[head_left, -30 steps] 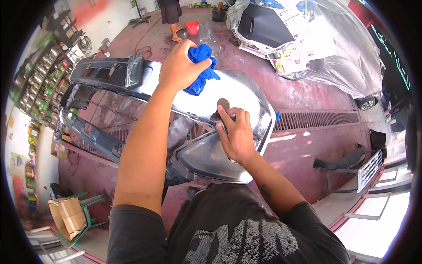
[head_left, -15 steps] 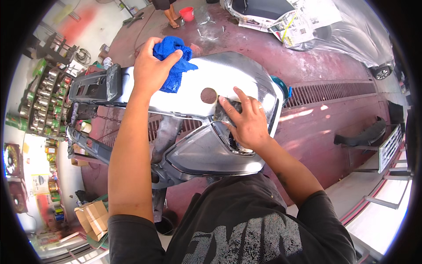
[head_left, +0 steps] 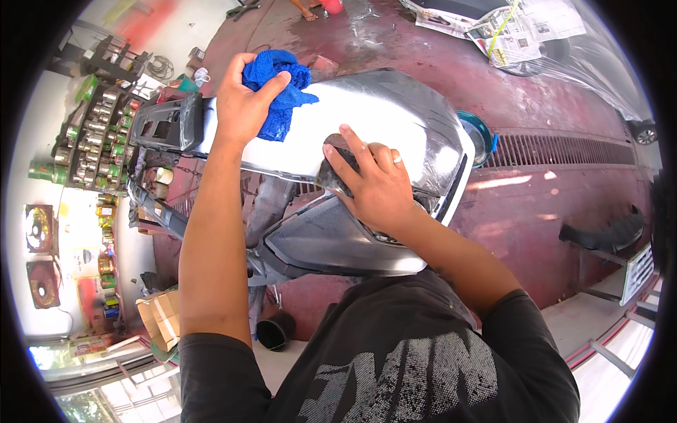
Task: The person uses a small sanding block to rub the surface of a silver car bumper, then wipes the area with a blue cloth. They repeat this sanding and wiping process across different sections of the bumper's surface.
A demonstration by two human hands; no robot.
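Note:
A large silver-grey motorcycle body panel [head_left: 423,134] with a wet-looking shine lies across the middle in front of me. Bunched in my left hand [head_left: 243,106] is a blue cloth [head_left: 278,77], gripped between thumb and fingers over the panel's far left part. My right hand [head_left: 377,180] presses a dark grey piece of sandpaper [head_left: 328,176] onto the panel's near side, fingers stretched over it, a ring on one. The sheet and fingers partly cover a round brown opening in the panel. A darker side panel [head_left: 317,236] sits below my right hand.
A teal basin [head_left: 477,137] stands beyond the panel's right end, by a floor drain grate [head_left: 564,155]. At left, a rack of cans [head_left: 95,141] lines the wall. A black bucket [head_left: 276,331] is near my left elbow. A plastic-covered car stands far right; another person's feet show far off.
My right hand has slid left along the panel with the sandpaper, over the round opening. The left hand still holds the blue cloth in nearly the same place. The view has shifted slightly.

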